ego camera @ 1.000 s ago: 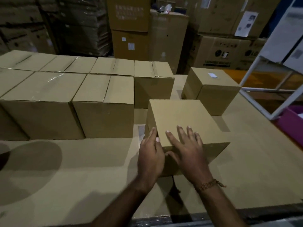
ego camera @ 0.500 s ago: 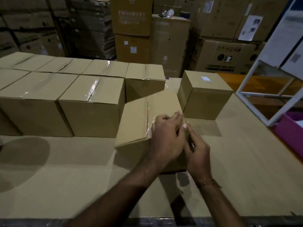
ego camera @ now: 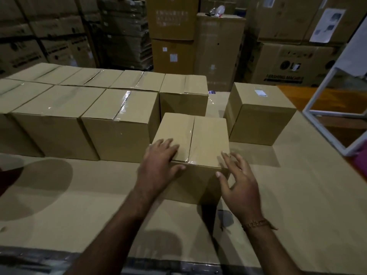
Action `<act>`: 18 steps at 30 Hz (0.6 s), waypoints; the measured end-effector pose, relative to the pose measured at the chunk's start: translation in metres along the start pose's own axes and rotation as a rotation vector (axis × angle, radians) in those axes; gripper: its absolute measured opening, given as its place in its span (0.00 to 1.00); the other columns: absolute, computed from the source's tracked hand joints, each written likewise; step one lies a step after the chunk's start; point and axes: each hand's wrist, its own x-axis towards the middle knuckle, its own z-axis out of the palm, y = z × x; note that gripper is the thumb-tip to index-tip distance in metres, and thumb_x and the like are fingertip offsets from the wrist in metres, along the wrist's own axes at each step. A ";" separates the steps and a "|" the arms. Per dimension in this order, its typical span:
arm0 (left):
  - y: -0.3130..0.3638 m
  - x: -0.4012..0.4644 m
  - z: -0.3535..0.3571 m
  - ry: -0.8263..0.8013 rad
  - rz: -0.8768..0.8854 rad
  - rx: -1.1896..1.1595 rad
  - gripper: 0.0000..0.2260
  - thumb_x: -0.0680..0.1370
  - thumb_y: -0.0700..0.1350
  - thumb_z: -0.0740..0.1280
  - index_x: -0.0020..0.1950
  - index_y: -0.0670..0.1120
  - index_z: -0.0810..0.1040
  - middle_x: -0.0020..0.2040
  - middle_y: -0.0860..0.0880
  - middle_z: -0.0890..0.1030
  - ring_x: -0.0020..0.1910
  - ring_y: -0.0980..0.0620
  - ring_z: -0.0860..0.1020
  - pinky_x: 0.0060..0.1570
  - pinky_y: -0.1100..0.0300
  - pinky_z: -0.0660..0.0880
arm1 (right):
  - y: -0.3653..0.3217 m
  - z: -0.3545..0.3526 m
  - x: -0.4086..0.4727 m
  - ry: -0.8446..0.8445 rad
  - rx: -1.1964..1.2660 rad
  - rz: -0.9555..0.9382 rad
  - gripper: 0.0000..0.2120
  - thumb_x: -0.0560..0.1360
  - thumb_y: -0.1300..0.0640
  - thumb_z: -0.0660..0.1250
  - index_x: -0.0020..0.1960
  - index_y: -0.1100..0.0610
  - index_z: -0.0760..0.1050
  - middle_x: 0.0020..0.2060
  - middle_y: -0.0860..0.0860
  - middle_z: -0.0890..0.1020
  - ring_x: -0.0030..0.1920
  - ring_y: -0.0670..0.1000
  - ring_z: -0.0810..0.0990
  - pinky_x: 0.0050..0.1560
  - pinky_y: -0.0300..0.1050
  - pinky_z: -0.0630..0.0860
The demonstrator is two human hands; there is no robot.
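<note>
One box (ego camera: 206,139) — left hand (ego camera: 158,165) flat on top, right hand (ego camera: 240,183) splayed at corner.

Warehouse packing area: stacked printed shipping cartons (ego camera: 288,64) line the rear; rows of taped cardboard boxes (ego camera: 119,124) occupy a cardboard-covered worktable (ego camera: 79,205).

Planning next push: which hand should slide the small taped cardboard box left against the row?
Likely right: right hand spreads at the taped brown cardboard box's right corner, opposite the box row; left hand rests on top.
</note>
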 end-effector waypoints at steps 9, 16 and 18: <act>-0.040 0.012 -0.017 -0.085 0.035 -0.086 0.29 0.73 0.45 0.80 0.73 0.51 0.78 0.74 0.53 0.76 0.73 0.52 0.72 0.71 0.51 0.73 | -0.007 0.011 0.019 -0.087 -0.237 -0.028 0.25 0.77 0.50 0.75 0.74 0.44 0.76 0.78 0.49 0.71 0.74 0.53 0.73 0.69 0.54 0.76; -0.072 0.039 -0.037 -0.054 0.068 0.151 0.30 0.74 0.52 0.79 0.74 0.50 0.77 0.77 0.48 0.73 0.78 0.45 0.67 0.76 0.47 0.65 | -0.017 0.029 0.042 -0.084 -0.234 0.058 0.25 0.79 0.57 0.74 0.75 0.49 0.76 0.79 0.51 0.70 0.75 0.56 0.72 0.69 0.49 0.73; -0.083 0.053 -0.048 -0.065 0.049 0.196 0.33 0.73 0.56 0.79 0.76 0.51 0.74 0.78 0.48 0.71 0.78 0.46 0.66 0.76 0.47 0.65 | -0.018 0.036 0.053 -0.090 -0.239 0.063 0.25 0.79 0.58 0.74 0.75 0.51 0.76 0.79 0.52 0.70 0.75 0.57 0.73 0.70 0.51 0.74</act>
